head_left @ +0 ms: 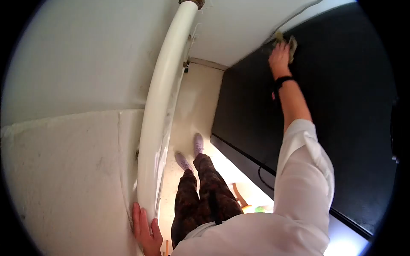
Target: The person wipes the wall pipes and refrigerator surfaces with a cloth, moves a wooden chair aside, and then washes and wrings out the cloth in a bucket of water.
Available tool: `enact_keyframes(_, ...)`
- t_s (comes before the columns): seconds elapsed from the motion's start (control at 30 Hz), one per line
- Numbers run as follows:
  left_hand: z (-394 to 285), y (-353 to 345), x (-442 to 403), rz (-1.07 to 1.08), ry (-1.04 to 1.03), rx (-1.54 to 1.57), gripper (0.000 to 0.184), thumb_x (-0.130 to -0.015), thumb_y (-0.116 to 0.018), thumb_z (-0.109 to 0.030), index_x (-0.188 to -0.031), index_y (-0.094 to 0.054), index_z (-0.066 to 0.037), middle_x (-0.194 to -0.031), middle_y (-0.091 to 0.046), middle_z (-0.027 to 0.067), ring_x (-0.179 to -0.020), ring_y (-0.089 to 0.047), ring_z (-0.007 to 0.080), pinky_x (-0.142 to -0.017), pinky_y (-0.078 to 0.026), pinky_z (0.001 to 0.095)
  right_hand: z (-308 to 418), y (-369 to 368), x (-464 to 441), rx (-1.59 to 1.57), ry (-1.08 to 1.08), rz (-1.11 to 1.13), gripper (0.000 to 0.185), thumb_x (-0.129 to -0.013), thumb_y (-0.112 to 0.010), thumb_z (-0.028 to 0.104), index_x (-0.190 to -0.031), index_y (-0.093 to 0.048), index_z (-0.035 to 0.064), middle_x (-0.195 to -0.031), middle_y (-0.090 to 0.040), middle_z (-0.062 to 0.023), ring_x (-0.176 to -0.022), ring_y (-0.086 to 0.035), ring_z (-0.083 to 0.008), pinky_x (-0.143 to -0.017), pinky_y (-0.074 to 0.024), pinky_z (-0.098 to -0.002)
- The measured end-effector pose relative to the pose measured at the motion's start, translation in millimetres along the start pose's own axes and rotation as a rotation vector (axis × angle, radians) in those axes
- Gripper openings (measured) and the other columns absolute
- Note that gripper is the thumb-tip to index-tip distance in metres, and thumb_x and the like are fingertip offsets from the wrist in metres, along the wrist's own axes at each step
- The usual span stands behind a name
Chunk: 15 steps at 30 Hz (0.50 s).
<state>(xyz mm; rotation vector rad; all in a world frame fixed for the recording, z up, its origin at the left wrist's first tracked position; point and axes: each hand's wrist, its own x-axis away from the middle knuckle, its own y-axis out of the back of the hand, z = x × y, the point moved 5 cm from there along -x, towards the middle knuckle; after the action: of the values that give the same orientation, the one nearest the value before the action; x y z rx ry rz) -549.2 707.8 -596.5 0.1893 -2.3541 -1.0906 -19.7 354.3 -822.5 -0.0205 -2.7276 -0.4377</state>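
Note:
My right hand (280, 57) is stretched out to the far upper right, its fingers closed on a crumpled, yellowish-grey cloth (293, 49). The cloth rests against the upper edge of a large black panel (341, 85), close to the pale wall (239, 30). Down at the lower left, my left hand (147, 228) lies on the near end of a thick white pipe (160, 89), with its fingers extended and nothing held in them.
Between pipe and panel runs a narrow strip of pale floor (194, 102), where my feet stand. A ledge (64, 170) borders the pipe on the left. A black cable (263, 181) loops below the panel, near a brown wooden piece (240, 195).

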Motion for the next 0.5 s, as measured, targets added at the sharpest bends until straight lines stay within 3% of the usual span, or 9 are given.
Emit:
enact_keyframes(0.17, 6, -2, -8, -0.048, 0.027, -0.018, 0.043, -0.086, -0.052, -0.005, -0.127, -0.044, 0.007, -0.136, -0.039, 0.0287, -0.125, -0.040, 0.0432, -0.104, -0.033, 0.0458, 148, -40, 98, 0.039, 0.478, 0.102, 0.052, -0.095, -0.041, 0.030, -0.139, -0.036, 0.0024, -0.148, -0.028, -0.0119, -0.134, -0.027, -0.0337, -0.108, -0.0160, -0.0490)
enact_keyframes(0.23, 8, -1, -10, -0.044, -0.028, 0.034, 0.042, -0.086, -0.052, -0.005, -0.126, -0.045, 0.007, -0.135, -0.040, 0.0286, -0.125, -0.040, 0.0436, -0.103, -0.033, 0.0463, 235, -105, 123, -0.087, 0.663, 0.094, 0.045, -0.092, -0.039, 0.026, -0.131, -0.049, 0.0056, -0.139, -0.042, -0.0119, -0.130, -0.034, -0.0307, -0.106, -0.0209, -0.0508)
enact_keyframes(0.27, 10, 1, -11, -0.045, -0.024, 0.034, 0.042, -0.086, -0.052, -0.005, -0.126, -0.045, 0.007, -0.135, -0.040, 0.0286, -0.125, -0.040, 0.0436, -0.103, -0.033, 0.0463, 234, -97, 122, -0.085, 0.666, 0.092, 0.045, -0.092, -0.039, 0.026, -0.131, -0.049, 0.0056, -0.139, -0.042, -0.0119, -0.130, -0.034, -0.0307, -0.106, -0.0209, -0.0508)
enact_keyframes(0.3, 12, 1, -11, -0.037, -0.009, -0.004, 0.042, -0.086, -0.052, -0.004, -0.126, -0.045, 0.007, -0.135, -0.040, 0.0290, -0.125, -0.040, 0.0441, -0.103, -0.033, 0.0468, 234, -91, 125, -0.117, 0.795, 0.263, 0.045, -0.093, -0.040, 0.026, -0.133, -0.047, 0.0046, -0.141, -0.040, -0.0109, -0.130, -0.035, -0.0302, -0.106, -0.0204, -0.0498)
enact_keyframes(0.37, 14, 2, -11, -0.029, 0.011, -0.042, 0.042, -0.085, -0.052, -0.004, -0.126, -0.045, 0.007, -0.134, -0.041, 0.0294, -0.125, -0.040, 0.0447, -0.103, -0.033, 0.0472, 207, -71, 109, -0.091, 0.734, 0.310, 0.045, -0.095, -0.040, 0.026, -0.133, -0.047, 0.0043, -0.143, -0.039, -0.0095, -0.129, -0.036, -0.0290, -0.107, -0.0202, -0.0485)
enact_keyframes(0.43, 15, 1, -13, -0.044, -0.001, -0.035, 0.044, -0.084, -0.053, -0.003, -0.126, -0.044, 0.007, -0.133, -0.041, 0.0312, -0.124, -0.040, 0.0463, -0.103, -0.033, 0.0482, 150, -50, 39, -0.077, 0.322, 0.089, 0.044, -0.095, -0.040, 0.026, -0.134, -0.046, 0.0064, -0.144, -0.037, -0.0094, -0.132, -0.033, -0.0287, -0.107, -0.0200, -0.0483)
enact_keyframes(0.47, 14, -1, -17, -0.045, 0.002, -0.037, 0.044, -0.084, -0.053, -0.003, -0.126, -0.044, 0.007, -0.133, -0.041, 0.0312, -0.124, -0.040, 0.0463, -0.103, -0.033, 0.0482, 101, -14, 27, -0.001, 0.254, 0.064, 0.046, -0.096, -0.039, 0.027, -0.138, -0.041, 0.0084, -0.147, -0.032, -0.0097, -0.136, -0.026, -0.0304, -0.108, -0.0171, -0.0488)
enact_keyframes(0.5, 12, -3, -22, -0.040, 0.000, -0.043, 0.045, -0.084, -0.053, -0.002, -0.127, -0.044, 0.006, -0.133, -0.041, 0.0320, -0.124, -0.040, 0.0469, -0.103, -0.033, 0.0488, 86, -28, -18, -0.040, 0.091, 0.010, 0.048, -0.097, -0.037, 0.028, -0.142, -0.035, 0.0111, -0.149, -0.027, -0.0100, -0.138, -0.020, -0.0327, -0.108, -0.0145, -0.0502)
